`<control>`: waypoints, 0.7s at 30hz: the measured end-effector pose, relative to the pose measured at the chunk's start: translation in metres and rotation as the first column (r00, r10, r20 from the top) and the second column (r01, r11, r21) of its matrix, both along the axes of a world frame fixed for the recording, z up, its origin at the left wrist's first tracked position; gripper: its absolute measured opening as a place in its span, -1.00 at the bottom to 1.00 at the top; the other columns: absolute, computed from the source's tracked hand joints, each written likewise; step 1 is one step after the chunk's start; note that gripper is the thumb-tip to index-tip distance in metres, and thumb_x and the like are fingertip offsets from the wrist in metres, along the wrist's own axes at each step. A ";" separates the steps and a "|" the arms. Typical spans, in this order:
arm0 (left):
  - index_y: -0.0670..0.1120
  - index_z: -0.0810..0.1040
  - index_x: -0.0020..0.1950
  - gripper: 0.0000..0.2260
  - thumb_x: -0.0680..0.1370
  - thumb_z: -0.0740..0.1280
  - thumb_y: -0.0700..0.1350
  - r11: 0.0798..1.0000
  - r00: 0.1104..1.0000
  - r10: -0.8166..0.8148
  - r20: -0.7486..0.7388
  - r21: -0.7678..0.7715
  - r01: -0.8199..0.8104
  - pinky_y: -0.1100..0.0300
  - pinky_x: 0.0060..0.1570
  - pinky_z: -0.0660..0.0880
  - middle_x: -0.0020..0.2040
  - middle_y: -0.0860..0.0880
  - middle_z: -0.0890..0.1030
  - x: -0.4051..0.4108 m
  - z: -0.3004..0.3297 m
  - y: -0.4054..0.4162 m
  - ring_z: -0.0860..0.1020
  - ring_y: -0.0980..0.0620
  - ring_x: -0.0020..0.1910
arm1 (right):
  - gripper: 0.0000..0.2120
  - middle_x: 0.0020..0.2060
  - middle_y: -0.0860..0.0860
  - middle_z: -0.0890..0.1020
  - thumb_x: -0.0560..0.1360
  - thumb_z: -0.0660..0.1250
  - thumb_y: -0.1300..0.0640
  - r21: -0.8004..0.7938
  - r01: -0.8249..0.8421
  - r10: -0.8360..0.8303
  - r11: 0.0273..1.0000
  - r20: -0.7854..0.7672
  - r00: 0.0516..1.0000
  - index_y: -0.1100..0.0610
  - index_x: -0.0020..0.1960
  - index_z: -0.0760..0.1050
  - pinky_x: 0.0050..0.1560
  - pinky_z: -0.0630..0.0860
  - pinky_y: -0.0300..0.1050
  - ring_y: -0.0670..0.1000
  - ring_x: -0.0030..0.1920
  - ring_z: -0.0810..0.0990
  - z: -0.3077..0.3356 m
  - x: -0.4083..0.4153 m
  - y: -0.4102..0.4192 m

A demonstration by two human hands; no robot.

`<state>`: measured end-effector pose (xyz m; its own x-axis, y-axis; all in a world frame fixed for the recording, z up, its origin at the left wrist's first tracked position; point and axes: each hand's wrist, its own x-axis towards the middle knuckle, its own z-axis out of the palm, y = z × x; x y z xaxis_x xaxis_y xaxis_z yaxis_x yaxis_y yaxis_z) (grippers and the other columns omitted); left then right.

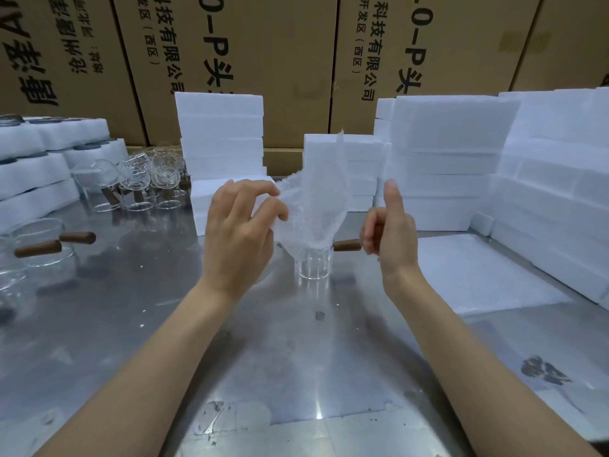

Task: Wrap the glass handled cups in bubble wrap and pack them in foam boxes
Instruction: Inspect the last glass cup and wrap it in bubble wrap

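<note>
The left hand [242, 225] pinches the upper left edge of a sheet of bubble wrap [316, 206] between thumb and fingertips, the other fingers loosely curled. The right hand [389, 232] is mostly closed with the thumb raised; its curled fingers sit at the end of the wooden handle [346, 245], but whether they grip the handle cannot be told.

The sheet hangs down into the mouth of a glass handled cup [312, 263], which stands upright on the steel table [296, 341] between the two hands. The lower part of the sheet appears tucked inside the cup; the upper part stands free above the rim.

Judged step: lining or stuffing the cup before wrapping its outside. To do it well:
- Steady the cup by its handle so that it does not slide on the smooth metal.
- Feed the sheet down evenly; avoid pulling sideways, which could tip the cup.
- Leave enough loose sheet above the rim to fold over the wall and the handle joint.

More unwrapped cups [138, 183] stand at the left, some stacked. A flat pile of bubble wrap sheets [478, 275] lies just right of the right hand. Stacks of foam boxes [445, 159] line the back and right side, in front of cardboard cartons [280, 61].
</note>
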<state>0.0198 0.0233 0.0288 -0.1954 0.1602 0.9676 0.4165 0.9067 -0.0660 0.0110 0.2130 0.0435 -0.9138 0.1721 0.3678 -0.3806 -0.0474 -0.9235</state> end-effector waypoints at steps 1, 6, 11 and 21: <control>-0.23 0.59 -0.20 -0.75 0.35 0.26 -0.54 1.000 1.000 0.014 -0.003 0.008 -0.014 -0.11 0.21 0.33 -0.02 -0.22 0.60 0.000 0.000 0.000 0.41 -0.12 0.05 | -0.32 -0.63 0.02 0.43 0.57 0.07 -0.23 0.027 -0.073 0.074 0.997 -0.053 0.996 0.14 -0.60 0.37 -0.49 0.37 -0.34 -0.09 -0.57 0.38 0.000 0.003 -0.005; -0.20 0.58 -0.26 -0.76 0.40 0.19 -0.45 0.998 0.998 0.055 -0.022 -0.041 -0.055 -0.09 0.29 0.24 -0.05 -0.21 0.62 0.002 0.001 0.004 0.39 -0.09 0.07 | -0.74 -0.26 -0.22 0.63 0.31 0.34 -0.27 0.295 -0.300 0.347 0.907 -0.124 0.930 -0.11 -0.18 0.54 -0.20 0.48 -0.28 -0.19 -0.21 0.59 -0.011 0.005 -0.021; -0.16 0.60 -0.27 -0.80 0.41 0.20 -0.32 0.995 0.998 0.017 0.056 -0.097 -0.011 -0.07 0.32 0.22 -0.03 -0.18 0.61 0.004 0.000 0.006 0.39 -0.08 0.10 | -0.89 -0.27 -0.18 0.68 0.52 0.35 0.09 0.196 -0.271 0.296 0.942 -0.111 0.949 -0.06 -0.14 0.61 -0.24 0.50 -0.34 -0.18 -0.26 0.61 -0.013 0.002 -0.024; -0.15 0.51 0.01 -0.68 0.46 0.33 0.08 0.965 0.919 -0.259 0.297 0.122 0.233 -0.02 0.36 0.25 -0.09 0.03 0.53 0.016 0.000 0.027 0.44 0.13 -0.15 | -0.73 -0.41 -0.16 0.55 0.29 0.55 0.02 0.365 -0.057 0.116 0.929 -0.143 0.983 0.12 -0.25 0.50 -0.21 0.50 -0.11 -0.10 -0.34 0.52 -0.021 0.000 -0.027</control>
